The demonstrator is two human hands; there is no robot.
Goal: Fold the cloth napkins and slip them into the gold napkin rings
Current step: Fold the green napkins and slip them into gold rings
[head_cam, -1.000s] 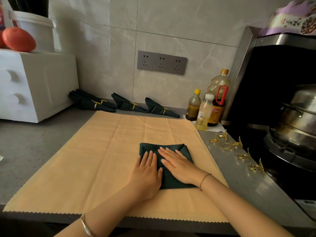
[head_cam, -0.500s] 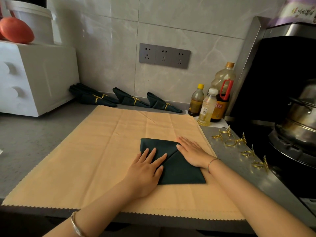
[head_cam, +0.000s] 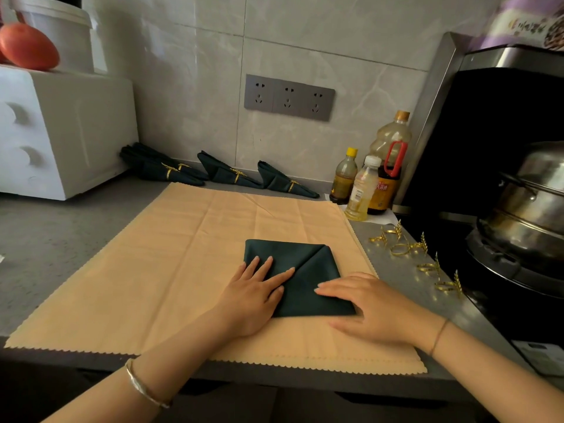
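A dark green napkin (head_cam: 308, 271), folded with a diagonal crease, lies on the tan cloth mat (head_cam: 183, 254). My left hand (head_cam: 254, 296) presses flat on the napkin's left side with fingers spread. At the napkin's near right corner my right hand (head_cam: 369, 306) lies flat, fingers straight and pointing left. Several loose gold napkin rings (head_cam: 399, 248) with leaf ornaments lie on the counter to the right of the mat. Several finished green napkins in gold rings (head_cam: 232, 174) lie in a row along the back wall.
Three bottles (head_cam: 363, 190) stand at the mat's back right corner. A steel pot (head_cam: 531, 206) sits on the dark stove to the right. A white drawer box (head_cam: 61, 132) stands at the left, with an orange-red fruit (head_cam: 27, 47) and white bucket on top.
My right hand has slid from the napkin's far right edge down to its near right corner. The left hand has stayed pressed on the left side.
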